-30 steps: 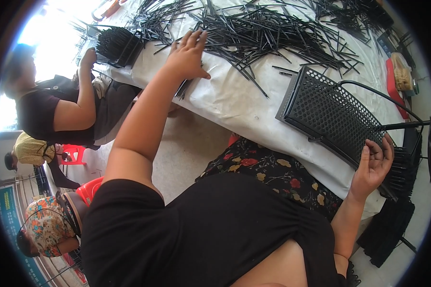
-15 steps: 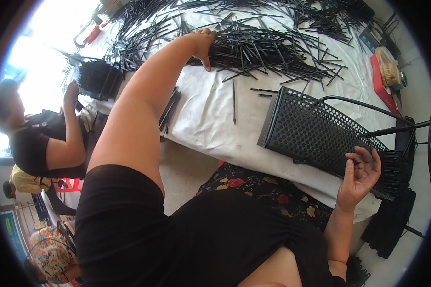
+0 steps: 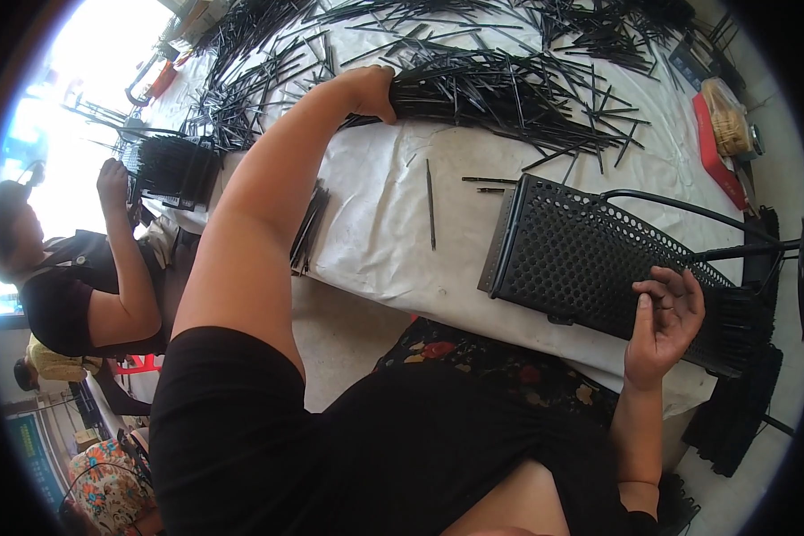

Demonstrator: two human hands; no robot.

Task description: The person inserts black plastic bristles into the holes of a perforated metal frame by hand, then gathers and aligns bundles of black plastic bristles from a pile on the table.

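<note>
My left hand (image 3: 372, 93) reaches far across the table to a heap of thin black sticks (image 3: 482, 85). Its fingers and thumb are wrapped around the left part of a thick bundle in that heap; the fingertips are partly hidden. On the right, my right hand (image 3: 668, 326) is held up, palm showing, fingers apart and loosely bent, with nothing in it. It is just in front of a black perforated metal holder (image 3: 581, 241) lying on the table edge. Many black sticks (image 3: 732, 326) stick out of the holder's right end.
White cloth (image 3: 375, 223) covers the table. A lone stick (image 3: 431, 205) lies mid-table, and more sticks (image 3: 309, 232) lie by my left arm. A red tray (image 3: 719, 165) with a bagged tan bundle stands far right. Another person (image 3: 89, 286) works at left beside a similar holder (image 3: 177, 165).
My left hand's spread fingers have closed around the bundle, and some loose sticks near it have shifted. My right hand stays by the holder. The other person's hand has moved left.
</note>
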